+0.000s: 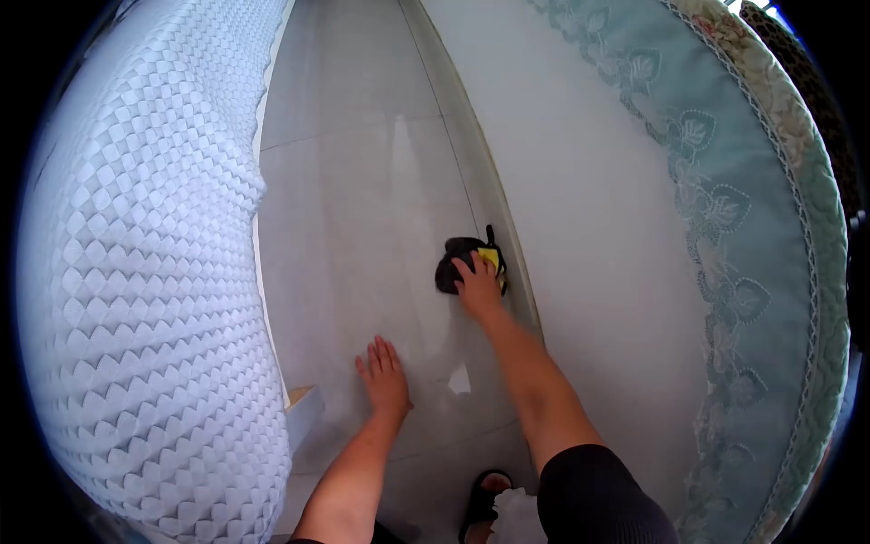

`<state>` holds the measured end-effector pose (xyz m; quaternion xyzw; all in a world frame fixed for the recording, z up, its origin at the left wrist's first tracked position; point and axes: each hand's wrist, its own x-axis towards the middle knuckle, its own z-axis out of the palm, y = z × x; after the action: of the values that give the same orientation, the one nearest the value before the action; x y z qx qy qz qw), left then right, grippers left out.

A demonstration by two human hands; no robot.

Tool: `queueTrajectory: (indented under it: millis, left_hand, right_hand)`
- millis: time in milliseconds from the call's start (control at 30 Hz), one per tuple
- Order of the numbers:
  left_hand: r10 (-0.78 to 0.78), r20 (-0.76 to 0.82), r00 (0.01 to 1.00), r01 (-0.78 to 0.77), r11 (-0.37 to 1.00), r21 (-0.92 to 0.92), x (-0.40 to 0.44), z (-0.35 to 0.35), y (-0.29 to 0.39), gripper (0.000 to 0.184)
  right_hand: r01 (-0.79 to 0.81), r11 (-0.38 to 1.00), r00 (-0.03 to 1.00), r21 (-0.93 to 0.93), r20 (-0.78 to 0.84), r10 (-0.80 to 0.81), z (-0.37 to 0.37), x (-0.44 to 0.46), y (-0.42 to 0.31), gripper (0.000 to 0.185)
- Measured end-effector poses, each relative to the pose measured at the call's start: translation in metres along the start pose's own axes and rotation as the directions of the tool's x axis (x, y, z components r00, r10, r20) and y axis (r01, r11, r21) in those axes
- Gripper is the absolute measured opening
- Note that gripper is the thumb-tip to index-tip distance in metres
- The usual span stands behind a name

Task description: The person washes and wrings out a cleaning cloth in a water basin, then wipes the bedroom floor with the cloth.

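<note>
My right hand (480, 286) is on a bunched black and yellow cloth (456, 263), its fingers bent over the top. The cloth lies on the grey tiled floor (353, 208), close to the base of the white side panel at right. A thin dark strip or loop sticks up from its far edge. Nearer to me and further left, my left hand (385, 379) is palm down with its fingers stretched out and nothing in them. It appears to rest on the floor tiles.
A bed or seat with a white quilted cover (172, 299) borders the floor at left. At right stands a white panel (580, 208) under a pale green embroidered cover (725, 181). A small box-like corner (304, 410) juts out at lower left. My sandalled foot (487, 499) is below.
</note>
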<state>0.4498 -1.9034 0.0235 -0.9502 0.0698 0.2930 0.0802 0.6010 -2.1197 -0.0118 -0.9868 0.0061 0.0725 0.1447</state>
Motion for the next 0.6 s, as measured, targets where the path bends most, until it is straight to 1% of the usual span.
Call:
queueTrajectory:
  millis: [67,133,200,267,300,333,367,433,467,533,567,600]
  left_hand:
    - [-0.005,-0.016,1.000,0.005,1.000,0.001,-0.003,0.001,0.001,0.139]
    - [-0.008,-0.010,1.000,0.008,1.000,0.010,-0.001,0.003,0.002,0.139]
    - [-0.002,0.010,1.000,0.002,1.000,0.010,-0.001,0.002,0.006,0.138]
    - [-0.008,0.030,1.000,0.008,1.000,0.010,0.003,-0.002,0.003,0.137]
    - [-0.006,-0.054,0.999,0.000,0.993,-0.114,0.009,0.001,0.001,0.141]
    - [-0.009,-0.139,0.990,-0.024,0.972,-0.232,0.015,0.004,0.000,0.144]
    - [-0.021,-0.225,0.974,-0.060,0.936,-0.348,0.027,0.007,-0.001,0.147]
    - [-0.077,-0.334,0.939,-0.050,0.933,-0.355,0.068,-0.023,-0.012,0.151]
    - [-0.102,-0.385,0.917,-0.046,0.934,-0.355,0.090,-0.042,-0.021,0.153]
    - [-0.094,-0.192,0.977,0.032,0.953,-0.300,0.123,-0.079,-0.039,0.159]
    - [-0.094,-0.095,0.991,0.066,0.962,-0.267,0.138,-0.091,-0.046,0.162]
    - [-0.077,-0.021,0.997,0.068,0.957,-0.282,0.148,-0.094,-0.049,0.170]
  right_hand:
    - [-0.125,0.991,0.992,-0.047,-0.012,0.125,0.004,-0.056,0.004,0.047]
    - [-0.023,0.999,0.998,0.037,-0.050,0.025,0.020,-0.122,0.007,0.044]
    - [0.093,0.995,0.988,0.032,0.120,-0.096,0.015,-0.155,-0.010,0.043]
    - [0.203,0.976,0.969,0.081,0.126,-0.212,0.011,-0.149,-0.018,0.044]
    - [0.259,0.960,0.954,0.109,0.125,-0.272,0.012,-0.139,-0.022,0.045]
    - [0.353,0.927,0.932,0.124,0.037,-0.359,0.017,-0.124,-0.022,0.048]
    - [0.362,0.924,0.931,0.124,0.012,-0.366,0.022,-0.105,-0.023,0.050]
    - [0.375,0.919,0.927,0.125,-0.023,-0.375,0.029,-0.066,-0.032,0.052]
    - [0.311,0.938,0.950,0.151,-0.030,-0.310,0.030,-0.045,-0.040,0.056]
    - [0.283,0.952,0.959,0.118,-0.061,-0.277,0.030,-0.007,-0.054,0.058]
    - [0.268,0.958,0.962,0.101,-0.081,-0.260,0.029,0.014,-0.059,0.059]
    - [0.301,0.951,0.953,0.078,-0.062,-0.297,0.028,0.030,-0.062,0.056]
